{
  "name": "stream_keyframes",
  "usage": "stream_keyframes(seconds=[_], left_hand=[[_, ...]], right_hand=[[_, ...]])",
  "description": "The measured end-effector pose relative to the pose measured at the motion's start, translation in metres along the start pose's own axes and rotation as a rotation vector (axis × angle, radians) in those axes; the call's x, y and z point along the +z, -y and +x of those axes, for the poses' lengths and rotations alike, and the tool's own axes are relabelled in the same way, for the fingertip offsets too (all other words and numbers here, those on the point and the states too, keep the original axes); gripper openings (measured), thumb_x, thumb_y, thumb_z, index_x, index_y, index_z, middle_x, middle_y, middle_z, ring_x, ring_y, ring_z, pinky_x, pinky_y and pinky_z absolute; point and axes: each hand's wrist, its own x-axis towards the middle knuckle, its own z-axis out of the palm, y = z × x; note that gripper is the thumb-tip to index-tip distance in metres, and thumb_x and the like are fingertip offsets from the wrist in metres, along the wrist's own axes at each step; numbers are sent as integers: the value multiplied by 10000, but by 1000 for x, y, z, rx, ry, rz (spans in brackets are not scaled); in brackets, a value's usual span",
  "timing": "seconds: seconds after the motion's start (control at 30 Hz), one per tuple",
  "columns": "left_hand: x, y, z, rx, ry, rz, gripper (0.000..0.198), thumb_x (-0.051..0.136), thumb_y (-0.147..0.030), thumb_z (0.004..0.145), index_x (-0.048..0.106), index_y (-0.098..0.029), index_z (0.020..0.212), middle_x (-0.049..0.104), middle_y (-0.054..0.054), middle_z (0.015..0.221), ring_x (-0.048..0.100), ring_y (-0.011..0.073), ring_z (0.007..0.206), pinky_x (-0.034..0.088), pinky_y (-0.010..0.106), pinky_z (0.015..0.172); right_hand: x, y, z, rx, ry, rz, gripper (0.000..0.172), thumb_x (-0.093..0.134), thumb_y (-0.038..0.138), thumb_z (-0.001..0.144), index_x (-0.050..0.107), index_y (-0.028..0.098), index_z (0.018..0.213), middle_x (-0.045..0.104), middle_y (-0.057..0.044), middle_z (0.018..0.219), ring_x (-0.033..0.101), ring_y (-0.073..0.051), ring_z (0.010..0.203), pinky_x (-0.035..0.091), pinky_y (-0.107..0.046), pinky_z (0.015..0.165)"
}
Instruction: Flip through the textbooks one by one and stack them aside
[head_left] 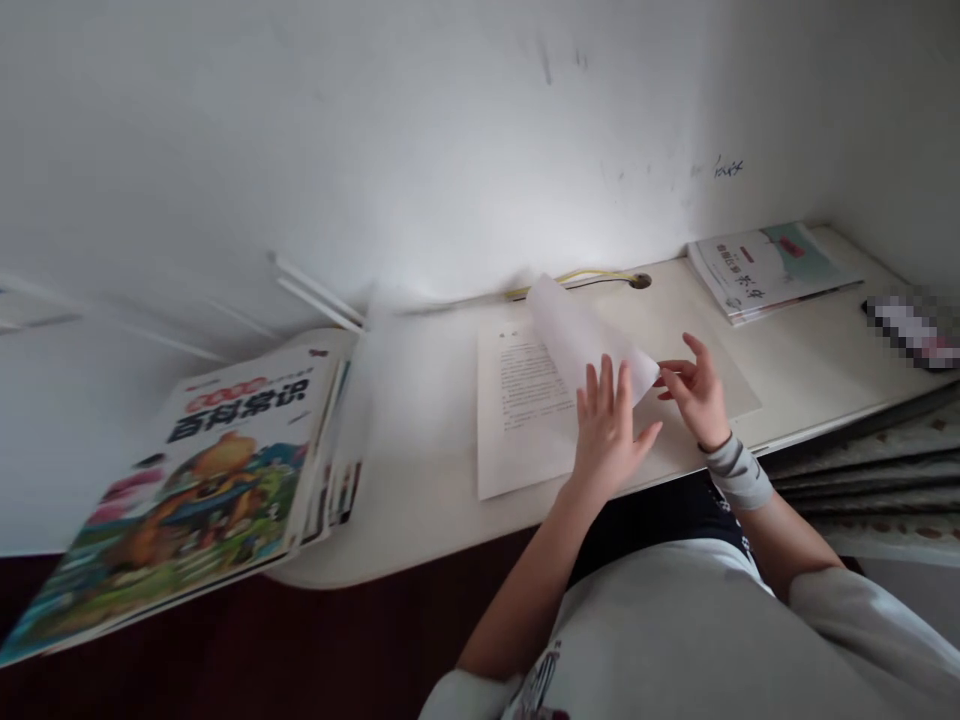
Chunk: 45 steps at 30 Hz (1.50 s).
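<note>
A white printed sheet of paper (517,400) lies on the white desk (420,470) in front of me. Its right part is curled over toward the left, forming a rolled flap (577,335). My left hand (609,430) rests flat on the sheet with fingers spread, pressing near the fold. My right hand (697,390) pinches the lower right corner of the flap between thumb and fingers. A grey cuff covers my right wrist.
A stack of colourful picture books (202,480) lies at the desk's left end, overhanging the edge. A thin workbook (772,268) sits at the back right. A yellow cable (577,277) runs to a hole by the wall. Patterned fabric hangs at right.
</note>
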Motion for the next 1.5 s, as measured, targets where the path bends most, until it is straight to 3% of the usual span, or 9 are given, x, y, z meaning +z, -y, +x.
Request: stream_keyframes(seconds=[0.13, 0.2, 0.33, 0.5, 0.67, 1.03, 1.13, 1.27, 1.5], left_hand=[[-4, -12, 33, -5, 67, 199, 536, 355, -178, 914, 254, -133, 1438, 257, 198, 1502, 173, 394, 1387, 245, 676, 1016], [-3, -10, 41, 28, 99, 235, 475, 270, -124, 925, 352, -115, 1392, 385, 190, 1441, 308, 353, 1351, 278, 639, 1026], [13, -6, 39, 218, 157, 194, 435, 248, -83, 920, 485, -76, 1285, 526, 186, 1327, 461, 253, 1269, 367, 484, 1046], [41, -14, 25, 415, 259, 145, 368, 334, -97, 908, 588, -93, 1175, 593, 169, 1248, 500, 247, 1234, 346, 489, 1077], [45, -21, 18, 333, 326, 151, 381, 369, -128, 907, 562, -144, 1235, 550, 143, 1312, 392, 321, 1311, 229, 623, 1090], [68, -37, 22, 327, 351, 118, 410, 299, -121, 925, 472, -35, 1286, 488, 228, 1347, 408, 273, 1304, 378, 432, 1065], [64, -35, 21, 340, 309, 123, 369, 313, -119, 925, 518, -24, 1217, 532, 236, 1298, 459, 275, 1268, 389, 432, 1051], [52, -28, 18, 379, 224, 161, 283, 378, -103, 906, 616, -108, 1059, 607, 175, 1222, 530, 278, 1197, 379, 501, 1035], [48, -23, 16, 476, 247, 272, 311, 412, -109, 889, 609, -100, 1130, 623, 156, 1188, 573, 297, 1120, 435, 507, 972]], right_hand=[[-10, 5, 0, -56, 138, -81, 523, 488, 443, 870, 368, 199, 1316, 686, -54, 906, 677, -158, 759, 572, -305, 660], [-23, 4, -4, -130, 102, -226, 452, 450, 384, 903, 390, 196, 1310, 682, -82, 992, 673, -171, 864, 555, -343, 778], [-71, -10, -7, -214, -48, -698, 407, 414, 332, 916, 457, 176, 1289, 603, -146, 1200, 577, -234, 1118, 472, -417, 946], [-108, -26, -12, -225, 43, -1122, 403, 400, 324, 916, 524, 151, 1258, 546, -172, 1285, 473, -278, 1239, 393, -467, 1015], [-103, -24, -16, -224, 133, -1252, 413, 447, 420, 902, 573, 180, 1213, 521, -151, 1331, 431, -290, 1279, 349, -472, 1035], [-99, -18, -14, -205, 150, -1250, 437, 434, 456, 905, 599, 155, 1175, 515, -172, 1334, 429, -295, 1282, 335, -462, 1046], [-98, -19, -15, -198, 147, -1254, 509, 472, 529, 867, 581, 157, 1197, 498, -178, 1349, 409, -307, 1293, 325, -474, 1050], [-98, -19, -15, -182, 170, -1262, 511, 473, 525, 868, 574, 163, 1214, 484, -172, 1367, 397, -309, 1301, 324, -486, 1050], [-97, -18, -15, -208, 168, -1305, 420, 469, 456, 890, 611, 195, 1187, 506, -156, 1352, 415, -304, 1292, 343, -484, 1038]])
